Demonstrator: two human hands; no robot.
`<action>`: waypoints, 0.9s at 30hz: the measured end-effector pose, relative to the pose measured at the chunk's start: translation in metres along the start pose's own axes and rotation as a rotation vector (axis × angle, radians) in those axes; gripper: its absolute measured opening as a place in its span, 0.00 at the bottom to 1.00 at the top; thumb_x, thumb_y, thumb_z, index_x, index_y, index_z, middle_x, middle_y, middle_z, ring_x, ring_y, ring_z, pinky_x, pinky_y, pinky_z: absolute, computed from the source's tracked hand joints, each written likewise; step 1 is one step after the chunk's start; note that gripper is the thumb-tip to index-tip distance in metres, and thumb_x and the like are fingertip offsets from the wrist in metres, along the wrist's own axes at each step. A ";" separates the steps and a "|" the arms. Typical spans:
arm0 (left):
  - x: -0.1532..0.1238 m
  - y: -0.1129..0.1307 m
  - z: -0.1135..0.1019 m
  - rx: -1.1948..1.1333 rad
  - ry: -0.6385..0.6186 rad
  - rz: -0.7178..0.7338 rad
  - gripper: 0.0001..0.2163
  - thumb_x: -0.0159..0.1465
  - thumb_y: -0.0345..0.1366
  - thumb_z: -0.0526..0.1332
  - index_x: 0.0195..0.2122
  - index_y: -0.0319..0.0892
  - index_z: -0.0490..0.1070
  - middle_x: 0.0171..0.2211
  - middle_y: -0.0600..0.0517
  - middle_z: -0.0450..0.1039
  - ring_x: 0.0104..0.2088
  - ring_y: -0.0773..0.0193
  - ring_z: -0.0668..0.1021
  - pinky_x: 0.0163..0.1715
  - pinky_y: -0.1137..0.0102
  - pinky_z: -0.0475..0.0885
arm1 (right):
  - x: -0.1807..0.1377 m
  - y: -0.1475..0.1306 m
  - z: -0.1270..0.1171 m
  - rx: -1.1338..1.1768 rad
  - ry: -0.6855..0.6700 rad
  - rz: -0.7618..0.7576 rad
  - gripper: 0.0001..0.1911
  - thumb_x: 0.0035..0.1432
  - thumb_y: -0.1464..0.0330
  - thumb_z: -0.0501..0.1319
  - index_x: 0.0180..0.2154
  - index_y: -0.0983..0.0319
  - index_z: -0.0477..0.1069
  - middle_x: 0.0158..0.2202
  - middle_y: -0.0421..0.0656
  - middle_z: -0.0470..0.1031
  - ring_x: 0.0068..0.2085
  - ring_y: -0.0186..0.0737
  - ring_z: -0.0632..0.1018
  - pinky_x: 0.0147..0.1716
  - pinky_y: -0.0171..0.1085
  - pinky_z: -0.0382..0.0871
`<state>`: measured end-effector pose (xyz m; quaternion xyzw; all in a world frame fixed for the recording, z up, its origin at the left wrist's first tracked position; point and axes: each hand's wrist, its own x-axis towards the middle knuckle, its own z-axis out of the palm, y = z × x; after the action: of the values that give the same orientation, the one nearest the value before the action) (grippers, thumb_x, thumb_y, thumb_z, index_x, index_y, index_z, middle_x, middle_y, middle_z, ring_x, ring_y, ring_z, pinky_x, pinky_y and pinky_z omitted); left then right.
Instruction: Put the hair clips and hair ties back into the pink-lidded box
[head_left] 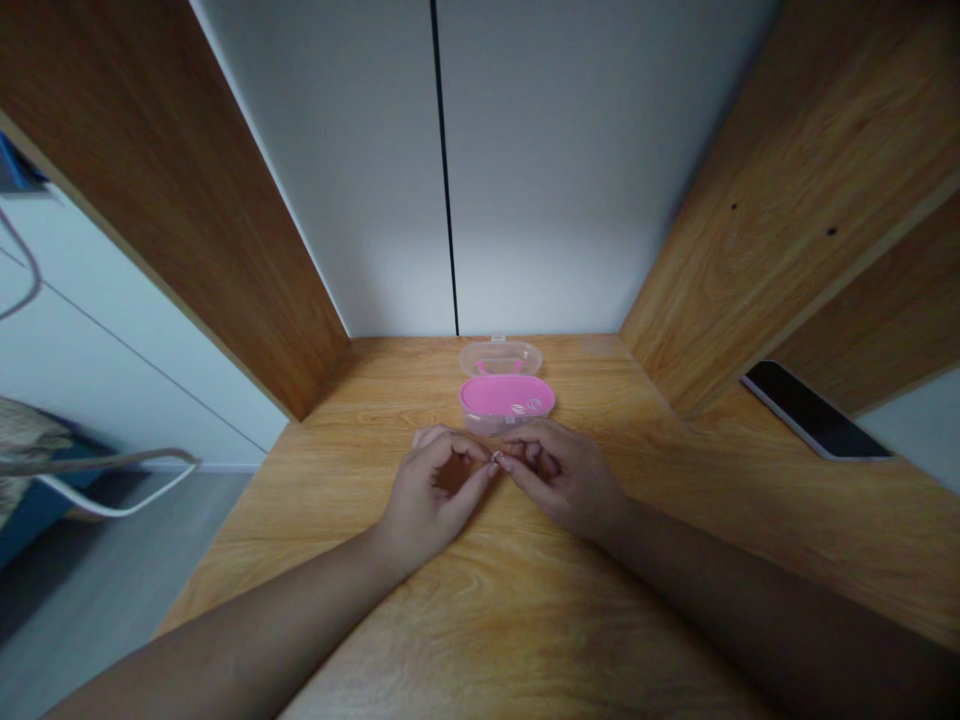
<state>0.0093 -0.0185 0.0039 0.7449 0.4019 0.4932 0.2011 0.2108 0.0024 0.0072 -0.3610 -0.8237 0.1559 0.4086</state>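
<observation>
Ring (496,456), or something ring-like too small to make out, sits between the left hand (431,490) and right hand (566,480), each pinching it by thumb and forefinger. It is over the desk (480,620), just in front of the pink-topped box (491,396), whose clear lid (499,352) stands open behind; a phone (814,408) lies well apart, right.

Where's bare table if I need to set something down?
Bare table shows left of the pink box toward the wooden panel, between the right hand and phone, and between the forearms. Crowded centrally: the left hand meets the right at a tiny item before the box, clear lid behind.
</observation>
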 end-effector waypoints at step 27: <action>-0.001 -0.001 0.000 -0.044 -0.021 -0.024 0.02 0.64 0.33 0.65 0.36 0.44 0.72 0.34 0.51 0.76 0.36 0.62 0.76 0.41 0.64 0.69 | 0.000 0.000 0.001 0.042 0.026 -0.134 0.08 0.59 0.72 0.65 0.41 0.59 0.74 0.33 0.41 0.78 0.29 0.34 0.77 0.29 0.33 0.70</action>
<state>0.0088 -0.0192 0.0028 0.7406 0.3976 0.4916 0.2277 0.2101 0.0023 0.0065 -0.2984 -0.8373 0.1408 0.4361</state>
